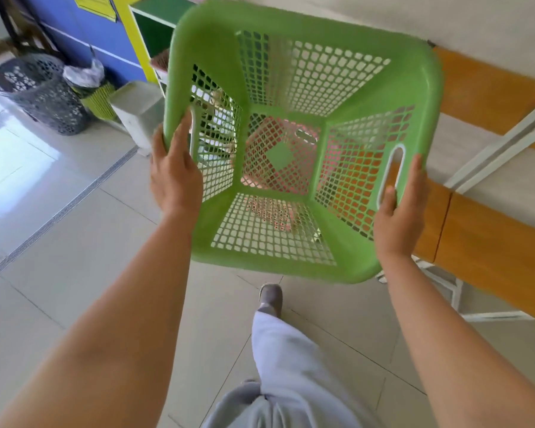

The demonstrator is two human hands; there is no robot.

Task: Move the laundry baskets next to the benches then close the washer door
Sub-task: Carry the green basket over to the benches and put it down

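An empty green mesh laundry basket (297, 32) fills the middle of the head view, held off the floor with its open top facing me. My left hand (173, 174) grips its left rim at the handle slot. My right hand (399, 208) grips the right rim beside the other slot. Through the mesh bottom I make out a pink basket (275, 149) lying below. A wooden bench (488, 242) with a white frame runs along the wall at the right, close to the basket's right side. No washer is in view.
A dark perforated bin (44, 94), a yellow-green bin (96, 94) with a bag in it and a white box (139, 109) stand at the upper left by a blue wall. A green and yellow shelf (149, 26) lies behind the basket. My leg and shoe (271, 298) are on the tiled floor below.
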